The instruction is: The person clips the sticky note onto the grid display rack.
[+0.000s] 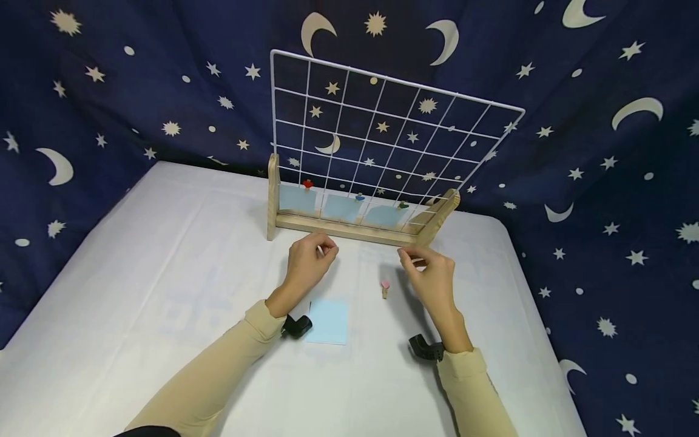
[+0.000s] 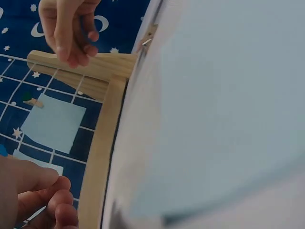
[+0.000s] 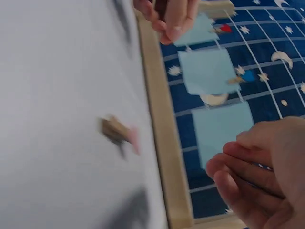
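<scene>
Clothespin (image 1: 384, 291) with a pink top lies on the table (image 1: 382, 388), long axis towards the rack (image 1: 349, 230), to the right hand's (image 1: 435, 276) left and nearer it than the left hand (image 1: 307, 263). Left wrist view: left thumb and forefinger meet, nothing visible between. Right wrist view: right fingers curl loosely, seemingly empty; no writing shows.

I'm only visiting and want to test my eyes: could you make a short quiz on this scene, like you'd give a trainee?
1. How many blue paper squares are clipped to the wire grid?
2. What colour is the middle clip on the grid: (a) red, (b) blue, (c) green?
3. True or false: the pink clip lies nearer the right hand than the left hand.

Key: 1. Three. 2. (b) Blue. 3. True.
</scene>
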